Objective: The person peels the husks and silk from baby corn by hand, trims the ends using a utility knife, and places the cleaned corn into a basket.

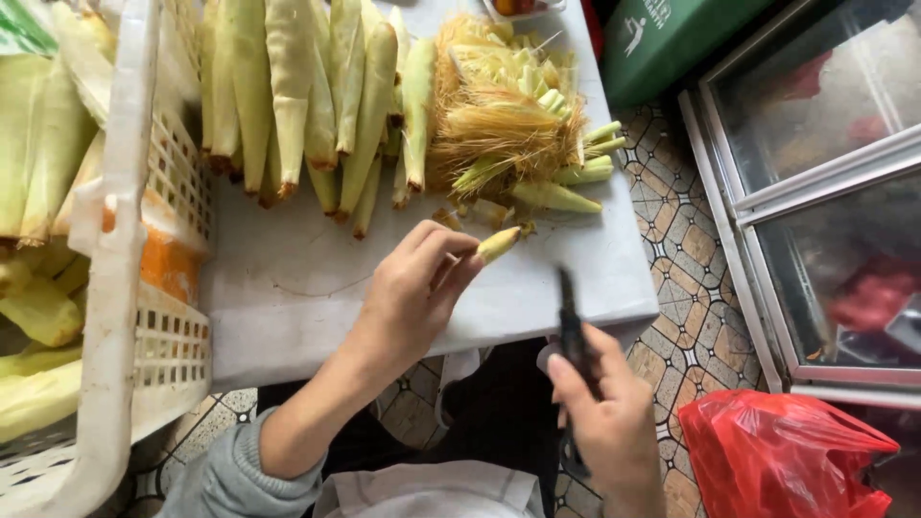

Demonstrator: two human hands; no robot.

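My left hand (414,293) pinches a small pale-yellow piece of corn tip (499,244) over the white table (288,288). My right hand (606,414) holds dark scissors (571,331) near the table's front edge, blades pointing up and away from the piece. A row of husked pale-green corn ears (297,96) lies across the back of the table. Beside them sits a heap of corn silk and cut stalk ends (508,125).
A white plastic crate (125,288) full of more corn stands at the left. A red plastic bag (782,460) lies on the tiled floor at lower right. A glass-fronted metal frame (815,192) and a green box (662,38) are to the right.
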